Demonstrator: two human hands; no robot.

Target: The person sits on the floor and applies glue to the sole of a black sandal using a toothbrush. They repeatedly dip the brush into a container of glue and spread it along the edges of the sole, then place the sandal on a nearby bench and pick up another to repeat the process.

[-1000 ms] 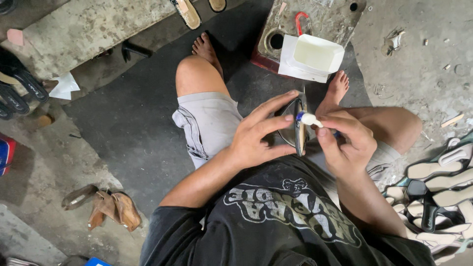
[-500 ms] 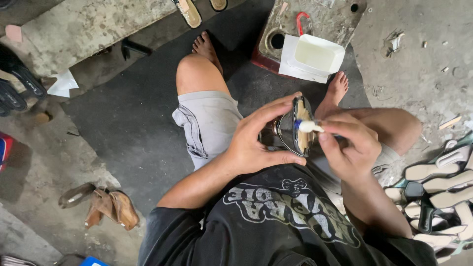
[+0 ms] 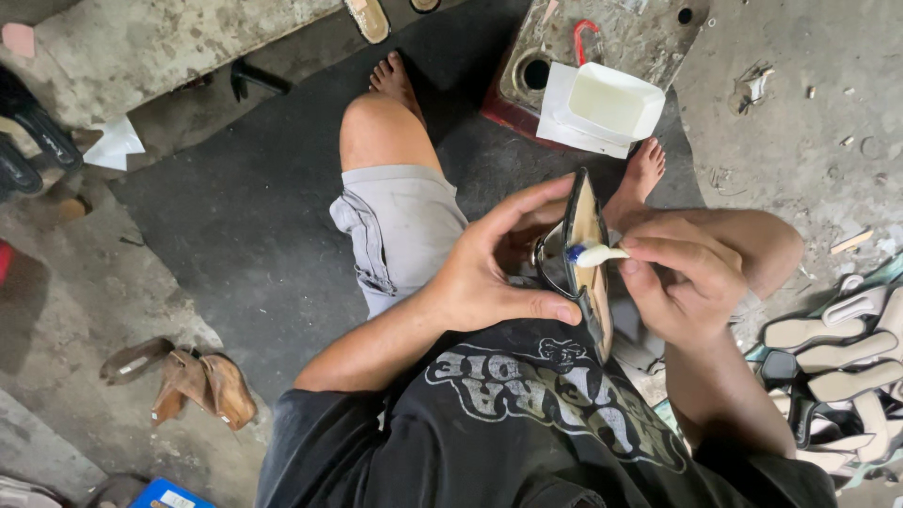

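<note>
Over the lap of a person seated on the floor, a sandal (image 3: 585,259) is held on edge, its tan insole face turned toward the right hand and its dark sole edge toward the camera. Left hand (image 3: 480,273): grip closed around the sandal, thumb along its lower edge and fingers curled over the upper end, apparently to steady the piece and present the insole for work. Right hand (image 3: 682,282): fingers pressed together, pinching the handle of a small brush (image 3: 594,253), whose pale, glue-laden tip with a blue band touches the insole about midway along it. The brush is held like a pen, which would give fine control along the edge.

Ahead of the knees, a white rectangular tub (image 3: 609,102) of pale, creamy paste stands on white sheets atop a grimy red metal can (image 3: 527,80), near the right foot and within reach of the brush hand.

The floor is rough concrete, stained and littered with scraps, with a dark mat (image 3: 245,216) under the legs. At the right edge lies a heap of cut soles and straps (image 3: 837,357), cream and black, flat and smooth. At lower left lie brown leather pieces (image 3: 193,381), curled and worn. Dark sandals (image 3: 28,141) lie at the left edge.
</note>
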